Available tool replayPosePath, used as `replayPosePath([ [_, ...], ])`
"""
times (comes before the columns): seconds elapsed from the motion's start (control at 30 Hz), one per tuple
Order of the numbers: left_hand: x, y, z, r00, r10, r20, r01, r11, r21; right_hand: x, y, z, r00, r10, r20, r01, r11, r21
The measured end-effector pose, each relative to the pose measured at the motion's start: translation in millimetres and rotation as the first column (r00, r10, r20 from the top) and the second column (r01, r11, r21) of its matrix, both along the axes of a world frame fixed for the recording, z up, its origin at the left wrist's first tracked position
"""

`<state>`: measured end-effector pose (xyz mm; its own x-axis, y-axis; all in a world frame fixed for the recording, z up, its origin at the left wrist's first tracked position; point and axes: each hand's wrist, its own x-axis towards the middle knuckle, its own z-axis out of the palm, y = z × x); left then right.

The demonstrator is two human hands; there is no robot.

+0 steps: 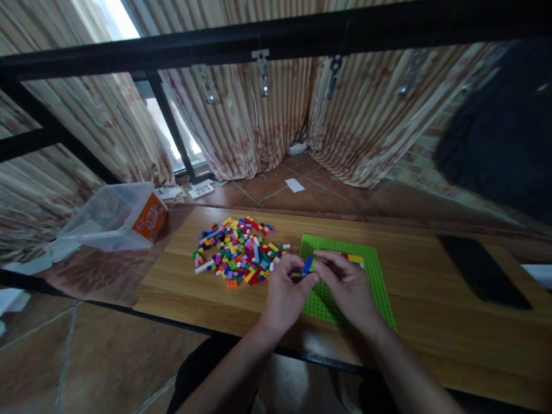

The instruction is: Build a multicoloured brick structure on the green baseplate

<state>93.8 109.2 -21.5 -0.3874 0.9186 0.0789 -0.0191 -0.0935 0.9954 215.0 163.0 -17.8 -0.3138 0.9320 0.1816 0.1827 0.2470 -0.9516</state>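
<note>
My left hand and my right hand meet over the near left part of a green baseplate on the wooden table. Both hands are closed in a pinch around a small blue brick held between their fingertips. A few coloured bricks sit on the baseplate just beyond my right hand. A heap of loose coloured bricks lies on the table left of my left hand.
A clear plastic tub with an orange label lies tipped at the far left. A black flat object rests on the table's right side. A black metal frame crosses overhead; curtains hang behind.
</note>
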Motion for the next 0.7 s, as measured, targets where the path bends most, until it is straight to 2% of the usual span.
replayPosePath([
  [0.2, 2.0, 4.1, -0.7, 0.997, -0.076, 0.014, 0.075, 0.996, 0.046, -1.3, 5.3, -2.5, 0.993, -0.012, -0.117, 0.001, 0.996, -0.093],
  [0.43, -0.7, 13.0, 0.8, 0.99, -0.136, 0.022, 0.135, 0.991, 0.024, 4.9, 9.8, -4.8, 0.99, 0.001, -0.144, -0.021, 0.99, -0.139],
  [0.7, -4.5, 16.1, 4.1, 0.978, -0.154, 0.14, 0.155, 0.988, 0.004, 5.6, 13.6, -5.6, 0.994, 0.03, -0.102, -0.043, 0.991, -0.13],
])
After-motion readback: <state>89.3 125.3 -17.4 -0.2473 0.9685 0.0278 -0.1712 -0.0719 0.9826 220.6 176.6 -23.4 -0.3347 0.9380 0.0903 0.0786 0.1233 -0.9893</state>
